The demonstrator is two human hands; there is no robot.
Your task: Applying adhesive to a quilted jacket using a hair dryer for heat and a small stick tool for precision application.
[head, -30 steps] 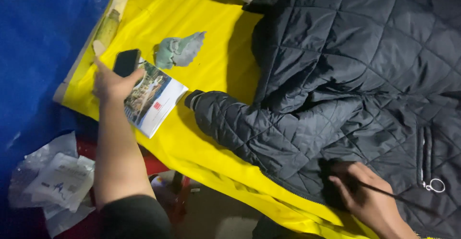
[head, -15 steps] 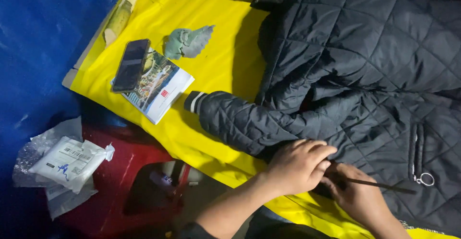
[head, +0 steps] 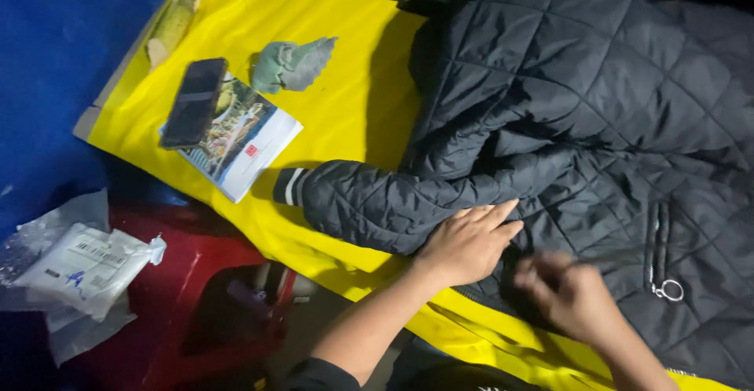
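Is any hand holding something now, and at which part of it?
The left hand rests flat on the black jacket; the right hand is too blurred to tell.

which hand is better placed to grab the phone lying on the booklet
Left, probably. The left hand rests flat on the jacket sleeve, on the phone's side; the blurred right hand is farther away.

**A makeshift garment workbench**

This looks like a small tailoring or clothing-repair corner. A yellow cloth (head: pixel 353 116) covers a board that serves as the worktable, and a black quilted jacket (head: pixel 581 124) is spread across its right half. Near the table's upper-left corner lie a phone (head: pixel 193 102), a booklet (head: pixel 239 139) and a green rag (head: pixel 290 64). Beyond the left edge sit plastic packets (head: pixel 78 269).
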